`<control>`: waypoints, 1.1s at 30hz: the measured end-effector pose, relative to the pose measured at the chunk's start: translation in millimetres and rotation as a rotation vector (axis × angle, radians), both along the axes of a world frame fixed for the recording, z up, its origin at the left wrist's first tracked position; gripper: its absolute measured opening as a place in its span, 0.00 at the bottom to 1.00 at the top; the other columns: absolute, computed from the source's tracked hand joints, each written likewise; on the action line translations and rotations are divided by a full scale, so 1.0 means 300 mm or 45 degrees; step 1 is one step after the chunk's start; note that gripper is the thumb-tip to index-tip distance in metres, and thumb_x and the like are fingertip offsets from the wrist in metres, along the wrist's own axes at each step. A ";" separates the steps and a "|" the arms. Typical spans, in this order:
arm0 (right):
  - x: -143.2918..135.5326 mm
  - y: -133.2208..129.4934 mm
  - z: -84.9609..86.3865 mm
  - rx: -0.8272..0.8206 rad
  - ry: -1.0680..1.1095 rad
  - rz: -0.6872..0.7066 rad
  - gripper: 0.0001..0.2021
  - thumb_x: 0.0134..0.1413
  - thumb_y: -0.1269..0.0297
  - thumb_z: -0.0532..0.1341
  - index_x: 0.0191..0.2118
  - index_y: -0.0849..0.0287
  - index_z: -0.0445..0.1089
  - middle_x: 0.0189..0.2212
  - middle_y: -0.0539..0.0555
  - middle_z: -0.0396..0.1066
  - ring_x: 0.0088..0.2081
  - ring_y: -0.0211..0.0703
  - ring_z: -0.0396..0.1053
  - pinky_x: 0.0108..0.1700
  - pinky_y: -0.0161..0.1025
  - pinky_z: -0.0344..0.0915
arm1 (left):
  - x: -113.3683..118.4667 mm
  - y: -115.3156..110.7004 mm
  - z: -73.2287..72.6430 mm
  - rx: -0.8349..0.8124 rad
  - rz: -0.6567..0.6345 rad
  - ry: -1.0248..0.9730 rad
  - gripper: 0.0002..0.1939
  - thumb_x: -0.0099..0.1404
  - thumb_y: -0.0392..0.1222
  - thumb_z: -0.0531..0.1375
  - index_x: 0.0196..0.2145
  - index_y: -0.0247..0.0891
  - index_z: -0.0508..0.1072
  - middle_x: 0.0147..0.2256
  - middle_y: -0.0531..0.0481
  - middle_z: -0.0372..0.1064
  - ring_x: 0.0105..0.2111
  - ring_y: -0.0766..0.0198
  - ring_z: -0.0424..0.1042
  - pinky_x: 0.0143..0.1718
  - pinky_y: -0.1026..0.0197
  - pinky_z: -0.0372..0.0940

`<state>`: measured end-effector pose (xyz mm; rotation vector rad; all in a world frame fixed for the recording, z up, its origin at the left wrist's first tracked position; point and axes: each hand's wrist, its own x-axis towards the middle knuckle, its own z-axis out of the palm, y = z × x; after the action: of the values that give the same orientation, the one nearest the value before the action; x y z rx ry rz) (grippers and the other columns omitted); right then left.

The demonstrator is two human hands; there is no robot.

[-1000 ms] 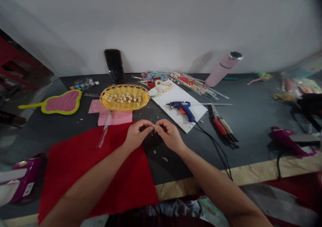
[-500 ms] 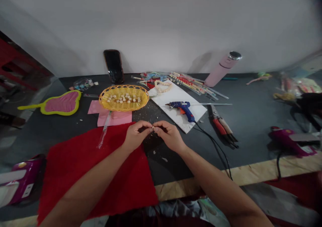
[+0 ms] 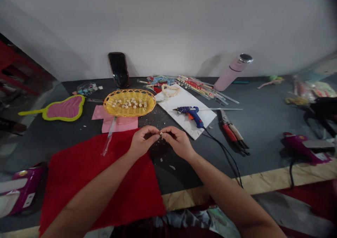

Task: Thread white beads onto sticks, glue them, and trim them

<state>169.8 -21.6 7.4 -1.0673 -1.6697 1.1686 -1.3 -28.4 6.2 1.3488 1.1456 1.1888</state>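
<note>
My left hand [image 3: 145,139] and my right hand [image 3: 176,141] meet over the dark table, thumbs and forefingers pinched. Between the fingertips is a small cream-coloured piece [image 3: 161,135], partly hidden; it resembles the little pieces in the basket. Beyond my left hand stands a yellow woven basket [image 3: 109,108] with several small cream pieces [image 3: 134,103] in it. Right of my hands, a blue glue gun [image 3: 193,115] lies on a white board [image 3: 181,123]. At the board's far end rests a cream ring-like item [image 3: 170,90].
A red cloth [image 3: 126,192] lies under my left forearm. Pliers [image 3: 233,130] with red handles lie right of the glue gun's cord [image 3: 223,148]. A pink bottle [image 3: 233,72], a phone [image 3: 119,69] and plastic-wrapped sticks [image 3: 197,86] are by the wall. Purple devices [image 3: 306,146] sit at the sides.
My fingertips have shifted very slightly, and a little more of the cream piece shows between them. Everything else stays in place.
</note>
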 end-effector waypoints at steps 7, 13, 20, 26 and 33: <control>-0.001 -0.005 0.019 0.219 -0.093 0.045 0.05 0.58 0.66 0.58 0.39 0.56 0.70 0.34 0.51 0.71 0.36 0.38 0.69 0.41 0.36 0.65 | -0.002 0.006 -0.005 -0.263 -0.035 -0.355 0.12 0.51 0.40 0.66 0.33 0.36 0.71 0.27 0.54 0.68 0.25 0.70 0.66 0.30 0.66 0.62; -0.001 -0.009 0.024 0.306 -0.109 0.067 0.05 0.59 0.67 0.57 0.39 0.55 0.70 0.34 0.52 0.71 0.36 0.38 0.69 0.41 0.37 0.65 | -0.007 0.008 -0.012 -0.339 -0.082 -0.436 0.14 0.50 0.38 0.67 0.35 0.36 0.70 0.26 0.55 0.69 0.25 0.72 0.67 0.30 0.68 0.61; -0.004 -0.009 0.022 0.333 -0.114 0.069 0.05 0.59 0.67 0.56 0.39 0.55 0.69 0.33 0.52 0.71 0.36 0.39 0.69 0.41 0.37 0.66 | -0.011 0.008 -0.020 -0.367 -0.123 -0.477 0.16 0.50 0.37 0.67 0.36 0.37 0.70 0.27 0.55 0.70 0.26 0.72 0.68 0.30 0.68 0.62; -0.002 -0.009 0.022 0.336 -0.129 0.071 0.05 0.59 0.66 0.56 0.39 0.56 0.69 0.33 0.52 0.71 0.36 0.39 0.69 0.41 0.37 0.66 | -0.011 0.008 -0.017 -0.368 -0.138 -0.491 0.15 0.51 0.37 0.67 0.36 0.37 0.70 0.27 0.55 0.70 0.26 0.72 0.68 0.31 0.68 0.63; 0.001 -0.012 0.028 0.345 -0.128 0.083 0.07 0.59 0.66 0.56 0.42 0.55 0.68 0.35 0.53 0.71 0.38 0.40 0.69 0.41 0.38 0.66 | -0.011 0.007 -0.016 -0.408 -0.155 -0.550 0.16 0.50 0.36 0.67 0.37 0.37 0.69 0.26 0.54 0.70 0.25 0.71 0.68 0.30 0.68 0.63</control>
<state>170.2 -25.3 15.8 -0.9190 -1.8919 0.9086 -4.7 -26.4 1.4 0.8529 0.8821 1.0861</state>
